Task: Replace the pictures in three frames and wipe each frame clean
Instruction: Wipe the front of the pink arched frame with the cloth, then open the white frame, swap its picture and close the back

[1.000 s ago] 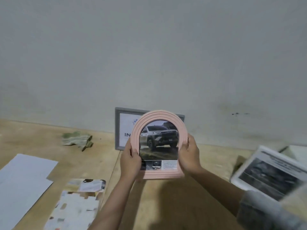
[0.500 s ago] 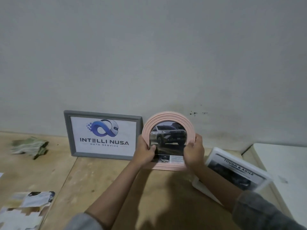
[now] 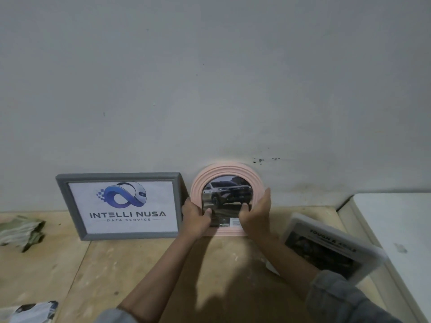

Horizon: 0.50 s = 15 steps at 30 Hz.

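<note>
Against wall [image 3: 210, 78], arched pink frame [image 3: 227, 170] shows a car photo [image 3: 227, 194].

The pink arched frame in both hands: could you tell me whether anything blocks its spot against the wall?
Nothing visible does. The pink arched frame, held by the left hand and right hand, already stands at the wall, between the grey frame and the white frame.

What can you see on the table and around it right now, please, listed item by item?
Grey frame: 1, logo print, leaning on wall, left.
Pink frame: 1, arched, car picture, upright against wall, centre.
White frame: 1, car print, tilted, right.
Cloth: 1, greenish, crumpled, far left.
Paper scraps: a few, bottom left.
Table: 1, pale wood.
White surface: 1, right.
Left hand, right hand: both gripping pink frame's sides.
</note>
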### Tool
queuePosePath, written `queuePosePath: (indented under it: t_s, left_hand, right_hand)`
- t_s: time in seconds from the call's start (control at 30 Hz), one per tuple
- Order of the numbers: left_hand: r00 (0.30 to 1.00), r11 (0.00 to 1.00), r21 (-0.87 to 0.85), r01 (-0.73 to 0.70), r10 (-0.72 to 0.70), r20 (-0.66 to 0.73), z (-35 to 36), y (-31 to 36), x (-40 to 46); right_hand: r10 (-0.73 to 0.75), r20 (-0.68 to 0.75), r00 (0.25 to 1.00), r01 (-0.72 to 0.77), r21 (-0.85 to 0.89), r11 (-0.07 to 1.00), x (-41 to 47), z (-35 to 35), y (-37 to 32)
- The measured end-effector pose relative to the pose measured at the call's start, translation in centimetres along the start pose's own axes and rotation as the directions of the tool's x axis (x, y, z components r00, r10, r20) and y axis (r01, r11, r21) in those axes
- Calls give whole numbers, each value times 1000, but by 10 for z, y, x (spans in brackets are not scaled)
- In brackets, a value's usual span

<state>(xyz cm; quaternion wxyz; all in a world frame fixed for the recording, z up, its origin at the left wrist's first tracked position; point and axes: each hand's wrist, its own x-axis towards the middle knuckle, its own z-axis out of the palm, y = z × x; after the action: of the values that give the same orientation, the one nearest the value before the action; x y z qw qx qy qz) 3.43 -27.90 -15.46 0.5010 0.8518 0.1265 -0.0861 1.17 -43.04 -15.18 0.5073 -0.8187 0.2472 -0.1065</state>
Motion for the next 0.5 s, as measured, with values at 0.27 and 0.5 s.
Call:
queuePosePath:
  t_s: [0.27, 0.5]
  left_hand:
    - [967, 966, -53, 253, -251, 47, 22, -22, -53]
    - [965, 996, -88, 15, 9, 263, 55, 23, -105]
  right_hand:
    - [-51, 155, 987, 47, 28, 999, -101, -31, 38]
    - [288, -485, 826, -199, 228, 953, -131, -90, 76]
